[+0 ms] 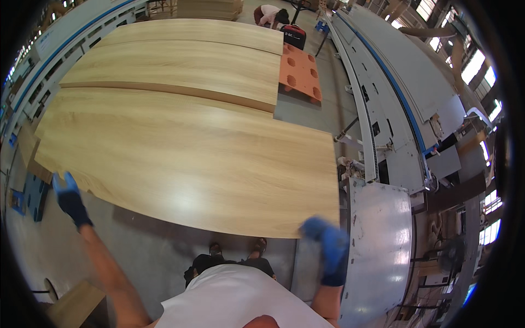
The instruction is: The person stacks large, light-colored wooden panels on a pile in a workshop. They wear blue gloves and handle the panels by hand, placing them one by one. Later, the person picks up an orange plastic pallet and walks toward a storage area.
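Note:
A large wood-grain board point(186, 158) lies in front of me, its near edge curving across the view. My left hand point(69, 199), in a blue glove with a dark cuff, is beside the board's near left edge, fingers stretched out and apart, holding nothing that I can see. Around the near right corner is my right hand point(328, 243), in the same kind of glove and smeared by motion. Its fingertips overlap the corner; whether they grip it I cannot tell.
More wood-grain boards point(180, 60) lie beyond the near one. An orange pallet point(299, 71) lies on the floor at the far right, near a crouching person point(269, 15). A long machine with a metal table point(380, 235) runs along my right; another machine point(65, 41) stands left. A cardboard piece point(76, 303) is at lower left.

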`<action>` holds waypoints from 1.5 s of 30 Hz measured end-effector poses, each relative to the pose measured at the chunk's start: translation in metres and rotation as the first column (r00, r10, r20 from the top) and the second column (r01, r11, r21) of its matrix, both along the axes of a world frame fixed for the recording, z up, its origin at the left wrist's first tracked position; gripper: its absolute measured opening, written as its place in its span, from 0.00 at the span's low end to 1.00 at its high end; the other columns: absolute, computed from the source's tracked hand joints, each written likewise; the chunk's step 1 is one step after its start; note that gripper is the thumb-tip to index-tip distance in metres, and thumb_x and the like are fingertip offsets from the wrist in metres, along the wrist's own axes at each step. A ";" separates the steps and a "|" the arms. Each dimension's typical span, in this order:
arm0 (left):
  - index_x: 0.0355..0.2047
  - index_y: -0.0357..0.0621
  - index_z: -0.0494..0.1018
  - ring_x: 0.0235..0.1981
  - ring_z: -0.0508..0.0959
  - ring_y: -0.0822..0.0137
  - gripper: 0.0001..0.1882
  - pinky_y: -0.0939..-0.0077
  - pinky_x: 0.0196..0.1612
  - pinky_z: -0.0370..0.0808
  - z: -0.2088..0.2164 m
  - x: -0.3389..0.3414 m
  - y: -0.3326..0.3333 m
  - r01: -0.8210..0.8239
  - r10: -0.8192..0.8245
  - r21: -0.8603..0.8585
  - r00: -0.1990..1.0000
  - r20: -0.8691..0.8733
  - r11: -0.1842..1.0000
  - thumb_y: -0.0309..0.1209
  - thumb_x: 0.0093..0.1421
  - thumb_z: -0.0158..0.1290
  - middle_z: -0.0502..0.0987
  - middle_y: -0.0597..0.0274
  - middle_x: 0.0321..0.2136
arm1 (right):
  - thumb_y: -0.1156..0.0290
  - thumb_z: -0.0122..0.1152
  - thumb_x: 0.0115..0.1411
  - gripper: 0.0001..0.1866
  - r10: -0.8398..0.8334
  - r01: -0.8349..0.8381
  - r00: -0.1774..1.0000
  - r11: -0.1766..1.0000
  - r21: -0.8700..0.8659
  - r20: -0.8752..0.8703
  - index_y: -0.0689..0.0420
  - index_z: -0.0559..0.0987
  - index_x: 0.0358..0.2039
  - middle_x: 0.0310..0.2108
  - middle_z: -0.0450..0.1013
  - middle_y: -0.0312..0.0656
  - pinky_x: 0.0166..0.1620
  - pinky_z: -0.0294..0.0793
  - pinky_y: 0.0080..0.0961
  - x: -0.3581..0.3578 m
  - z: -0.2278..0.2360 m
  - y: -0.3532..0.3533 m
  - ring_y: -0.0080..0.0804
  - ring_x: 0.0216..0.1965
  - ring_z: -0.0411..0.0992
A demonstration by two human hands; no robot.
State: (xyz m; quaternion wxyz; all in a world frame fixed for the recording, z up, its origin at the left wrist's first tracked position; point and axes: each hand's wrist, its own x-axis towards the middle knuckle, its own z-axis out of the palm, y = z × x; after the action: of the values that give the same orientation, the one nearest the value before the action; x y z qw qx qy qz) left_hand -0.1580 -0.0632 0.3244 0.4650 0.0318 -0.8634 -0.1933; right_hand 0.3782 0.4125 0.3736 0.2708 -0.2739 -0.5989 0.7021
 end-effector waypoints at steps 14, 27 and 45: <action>0.58 0.28 0.60 0.46 0.75 0.57 0.30 0.67 0.51 0.70 -0.073 0.013 0.089 0.266 -0.406 0.774 0.914 -0.013 0.574 0.31 0.60 0.56 0.74 0.45 0.49 | 0.63 0.54 0.65 0.19 0.008 -0.020 0.970 0.999 0.048 0.245 0.68 0.73 0.47 0.38 0.76 0.43 0.43 0.72 0.27 -0.174 -0.059 0.022 0.27 0.39 0.72; 0.52 0.26 0.67 0.42 0.77 0.54 0.28 0.66 0.46 0.72 -0.080 -0.048 0.076 0.272 -0.424 0.761 0.906 0.004 0.589 0.37 0.60 0.57 0.76 0.44 0.46 | 0.59 0.52 0.65 0.20 -0.294 -0.089 0.847 0.742 0.665 0.442 0.65 0.74 0.45 0.35 0.75 0.62 0.40 0.73 0.43 -0.202 -0.060 -0.009 0.58 0.39 0.75; 0.59 0.23 0.57 0.57 0.67 0.42 0.43 0.61 0.58 0.64 -0.073 -0.038 0.083 0.021 -0.233 0.679 0.947 0.222 0.734 0.49 0.56 0.56 0.66 0.29 0.55 | 0.64 0.48 0.68 0.19 -0.084 -0.039 0.960 0.904 0.426 0.267 0.67 0.72 0.50 0.44 0.74 0.42 0.49 0.69 0.26 -0.200 -0.078 -0.001 0.26 0.43 0.70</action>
State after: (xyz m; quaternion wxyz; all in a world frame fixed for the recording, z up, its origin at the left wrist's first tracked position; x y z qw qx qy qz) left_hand -0.1957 0.0199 0.2511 0.2751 0.1645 -0.7955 -0.5143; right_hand 0.1777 0.4115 0.2955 0.2454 -0.3109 -0.7670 0.5048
